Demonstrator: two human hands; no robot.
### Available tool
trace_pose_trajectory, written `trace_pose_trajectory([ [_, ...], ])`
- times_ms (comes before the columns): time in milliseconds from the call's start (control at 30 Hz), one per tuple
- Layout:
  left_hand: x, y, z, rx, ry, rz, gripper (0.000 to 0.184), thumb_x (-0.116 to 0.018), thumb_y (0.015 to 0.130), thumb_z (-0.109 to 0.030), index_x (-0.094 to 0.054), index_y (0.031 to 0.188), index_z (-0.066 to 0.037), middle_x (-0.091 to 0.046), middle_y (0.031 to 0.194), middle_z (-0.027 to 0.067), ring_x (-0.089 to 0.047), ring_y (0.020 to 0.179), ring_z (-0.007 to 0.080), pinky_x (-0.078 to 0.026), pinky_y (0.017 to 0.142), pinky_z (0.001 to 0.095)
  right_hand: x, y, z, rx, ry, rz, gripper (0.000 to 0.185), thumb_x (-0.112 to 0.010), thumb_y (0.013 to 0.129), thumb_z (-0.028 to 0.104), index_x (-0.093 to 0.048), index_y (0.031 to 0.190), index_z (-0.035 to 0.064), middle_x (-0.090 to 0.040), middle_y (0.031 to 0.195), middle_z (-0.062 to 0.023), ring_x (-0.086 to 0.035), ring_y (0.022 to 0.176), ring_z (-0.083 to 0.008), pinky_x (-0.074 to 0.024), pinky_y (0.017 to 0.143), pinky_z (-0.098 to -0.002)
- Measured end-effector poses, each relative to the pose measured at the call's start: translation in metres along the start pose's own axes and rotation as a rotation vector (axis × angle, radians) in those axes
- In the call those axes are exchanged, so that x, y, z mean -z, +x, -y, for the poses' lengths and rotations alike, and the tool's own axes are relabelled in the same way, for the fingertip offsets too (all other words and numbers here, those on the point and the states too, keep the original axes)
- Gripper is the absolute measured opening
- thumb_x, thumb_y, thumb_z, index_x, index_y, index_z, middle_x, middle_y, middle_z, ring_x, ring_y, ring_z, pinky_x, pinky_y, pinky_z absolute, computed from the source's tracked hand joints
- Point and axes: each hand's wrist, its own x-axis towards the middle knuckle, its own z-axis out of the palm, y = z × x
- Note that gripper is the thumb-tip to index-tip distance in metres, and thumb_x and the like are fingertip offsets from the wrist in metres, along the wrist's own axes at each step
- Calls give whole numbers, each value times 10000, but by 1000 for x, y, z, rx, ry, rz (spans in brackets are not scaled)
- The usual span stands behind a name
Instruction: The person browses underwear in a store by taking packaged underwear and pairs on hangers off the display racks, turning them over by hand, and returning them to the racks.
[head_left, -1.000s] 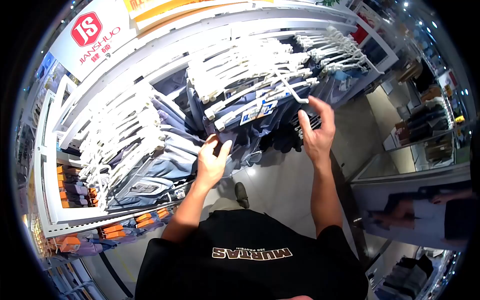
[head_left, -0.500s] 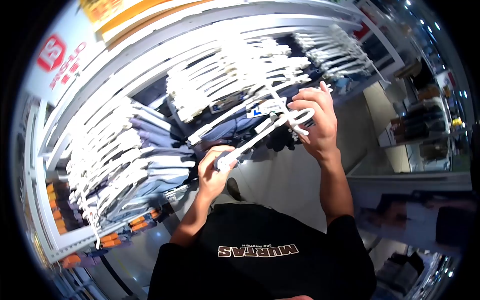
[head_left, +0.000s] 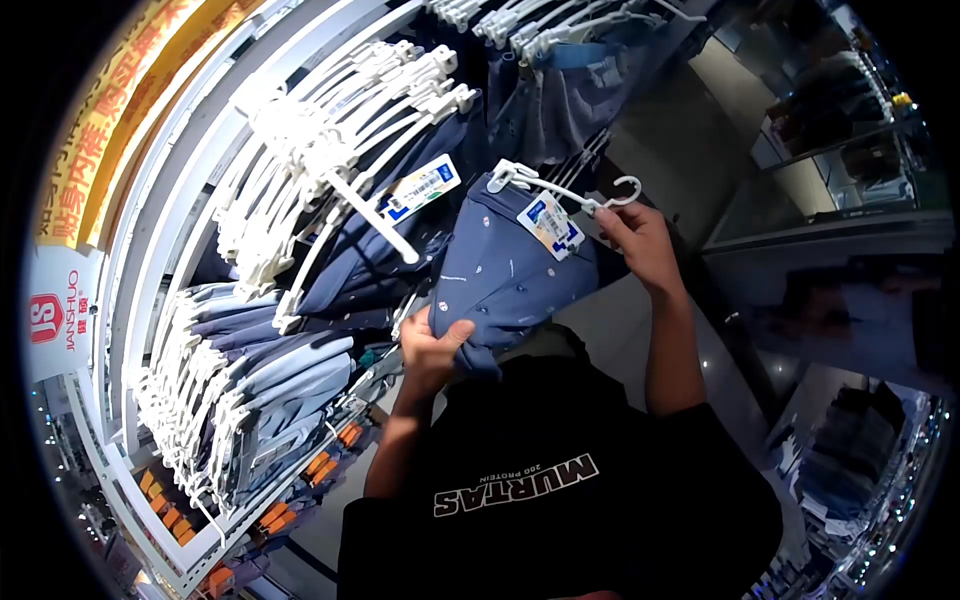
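Dark blue printed shorts (head_left: 515,270) hang from a white clip hanger (head_left: 545,183) in front of me. A clip holds their waistband at the upper left. A blue-and-white barcode tag (head_left: 550,225) hangs over the fabric. My right hand (head_left: 640,240) pinches the hanger at the base of its hook, which sticks up above the fingers. Below, my left hand (head_left: 435,345) is closed on the lower left edge of the shorts, thumb on top of the cloth. The hanger's right end is hidden behind my right hand.
White hangers (head_left: 350,110) with more dark clothing crowd the rack to the left, around a projecting white rod (head_left: 375,218). Lighter blue garments (head_left: 300,375) hang at lower left. A yellow sign (head_left: 115,110) runs along the top. Shelves of clothing (head_left: 835,120) stand to the right.
The hanger, seen nearly edge-on before, is now turned so the shorts face me. My left hand has gone from the hanger's end to the cloth. The view has swung, shifting the rack leftward.
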Motion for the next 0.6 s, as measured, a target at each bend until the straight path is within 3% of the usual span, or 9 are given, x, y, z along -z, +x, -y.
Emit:
trace_pose_trajectory([
  [133, -43, 2, -12, 106, -101, 8, 311, -585, 989, -222, -651, 1039, 78, -703, 949, 100, -642, 790, 118, -519, 732, 251, 15, 13, -18, -86, -24, -24, 267, -674, 939, 263, -726, 934, 1, -651, 753, 7, -523, 657, -44, -399, 606, -213],
  [233, -71, 9, -6, 77, -92, -4, 397, -553, 992, -321, -648, 1068, 57, -690, 968, 87, -633, 817, 116, -502, 754, 251, 24, 21, -24, -10, 16, -23, 283, -654, 960, 293, -709, 923, 18, -567, 694, 48, -462, 614, -31, -360, 555, -207],
  [467, -103, 23, 20, 16, -124, -91, 311, -602, 989, -223, -629, 1134, 50, -689, 1016, 82, -633, 860, 115, -496, 800, 255, 62, 35, -41, 17, 119, -11, 252, -666, 953, 270, -698, 912, 24, -547, 677, 55, -442, 594, -27, -341, 542, -210],
  [600, -116, 28, 27, 26, -58, -75, 210, -651, 963, -138, -662, 1080, 37, -675, 1026, 41, -588, 896, 87, -468, 827, 242, 83, 47, -46, 30, 130, 4, 238, -672, 949, 259, -692, 916, 24, -545, 676, 53, -439, 587, -30, -337, 539, -212],
])
